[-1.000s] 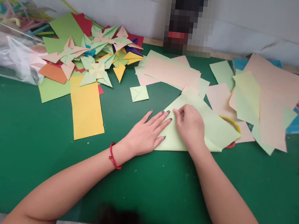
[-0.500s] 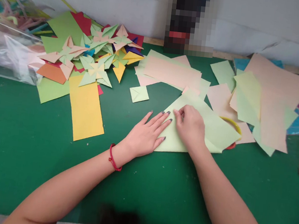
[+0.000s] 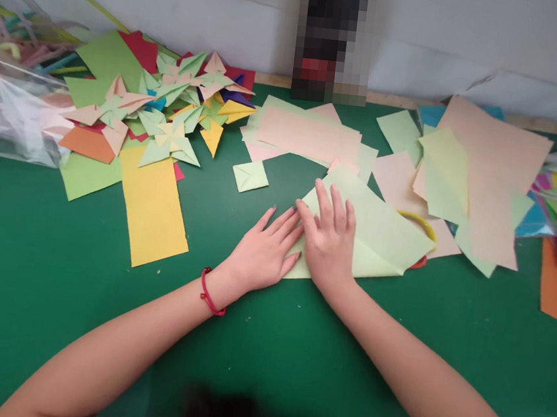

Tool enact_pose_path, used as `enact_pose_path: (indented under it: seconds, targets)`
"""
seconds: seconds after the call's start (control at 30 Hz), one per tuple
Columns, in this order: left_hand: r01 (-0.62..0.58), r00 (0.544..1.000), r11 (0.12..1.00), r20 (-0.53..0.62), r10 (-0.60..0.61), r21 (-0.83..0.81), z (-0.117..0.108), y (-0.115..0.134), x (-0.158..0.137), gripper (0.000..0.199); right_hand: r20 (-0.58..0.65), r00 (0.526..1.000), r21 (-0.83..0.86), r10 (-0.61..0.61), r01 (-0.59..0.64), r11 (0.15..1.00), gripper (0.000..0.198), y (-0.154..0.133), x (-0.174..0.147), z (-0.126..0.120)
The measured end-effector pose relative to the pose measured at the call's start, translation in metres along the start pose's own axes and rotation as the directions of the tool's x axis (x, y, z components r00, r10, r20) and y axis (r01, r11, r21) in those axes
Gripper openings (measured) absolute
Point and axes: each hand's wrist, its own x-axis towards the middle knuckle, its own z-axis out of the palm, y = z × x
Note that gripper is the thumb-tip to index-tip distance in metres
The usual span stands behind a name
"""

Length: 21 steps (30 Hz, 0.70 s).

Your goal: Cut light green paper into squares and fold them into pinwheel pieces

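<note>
A light green sheet of paper [image 3: 381,226], folded along its lower edge, lies on the green table under both hands. My left hand [image 3: 267,250] rests flat with fingers spread, its fingertips on the paper's left corner. Beside it, my right hand [image 3: 329,240] lies on the sheet with fingers stretched out, the index finger close to the left fingertips. Neither hand grips anything. A small folded green paper square [image 3: 250,177] sits just beyond my left hand. Partly covered by the sheet's right side is a yellow-handled tool [image 3: 421,225], probably scissors.
Folded paper stars [image 3: 171,134] are heaped at the back left, over a yellow sheet [image 3: 153,212]. A clear plastic bag [image 3: 15,108] is at far left. Pink sheets [image 3: 306,135] lie at the back, and more pink and green paper [image 3: 494,185] on the right. A wall stands behind.
My right hand has opened from a curled pinch to stretched fingers and moved left toward my left hand. My left hand stays on the paper. The whole view has shifted slightly.
</note>
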Motion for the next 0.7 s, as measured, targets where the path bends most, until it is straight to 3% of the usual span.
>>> enact_pose_path:
  seconds: [0.23,0.4,0.5,0.7]
  targets:
    - [-0.002,1.0,1.0,0.012,0.002,0.01,0.0,-0.002,-0.001,0.055,-0.104,0.986,-0.208,0.131,-0.15,0.967,0.041,0.059,-0.026,-0.017]
    - [0.002,1.0,1.0,0.019,-0.002,0.006,0.001,-0.002,-0.001,0.055,-0.17,0.976,-0.34,0.136,-0.187,0.922,0.039,0.097,-0.047,-0.026]
    - [-0.002,1.0,1.0,0.026,0.002,-0.002,0.001,-0.002,-0.002,0.055,-0.241,0.96,-0.339,0.14,-0.218,0.915,0.038,0.11,-0.054,-0.026]
    - [-0.007,1.0,0.999,0.024,0.008,-0.039,-0.001,-0.004,-0.001,0.065,-0.233,0.963,-0.3,0.134,-0.202,0.932,0.037,0.115,-0.057,-0.024]
